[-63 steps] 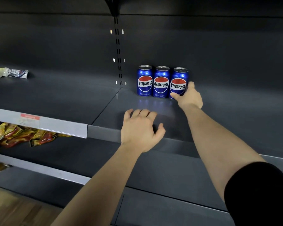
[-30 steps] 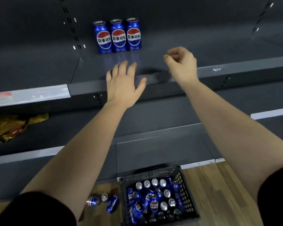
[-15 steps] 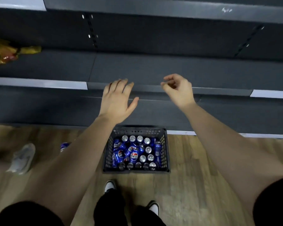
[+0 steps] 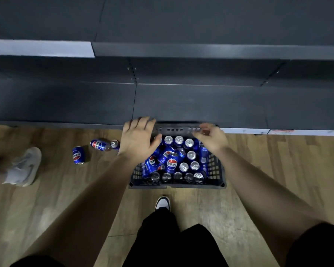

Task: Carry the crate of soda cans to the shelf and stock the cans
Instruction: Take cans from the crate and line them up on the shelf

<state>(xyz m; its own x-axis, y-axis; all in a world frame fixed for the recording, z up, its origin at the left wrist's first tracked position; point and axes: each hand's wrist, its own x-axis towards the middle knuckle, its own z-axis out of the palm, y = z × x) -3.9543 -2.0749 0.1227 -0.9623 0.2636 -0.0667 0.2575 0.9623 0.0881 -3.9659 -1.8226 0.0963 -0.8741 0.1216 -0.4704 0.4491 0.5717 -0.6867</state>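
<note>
Crate sits on floor below shelf, so left hand, grip wide, and right hand, grip loose and empty, hover above cans.

Crate corner under left hand

Black crate, blue cans (some toppled)
</note>
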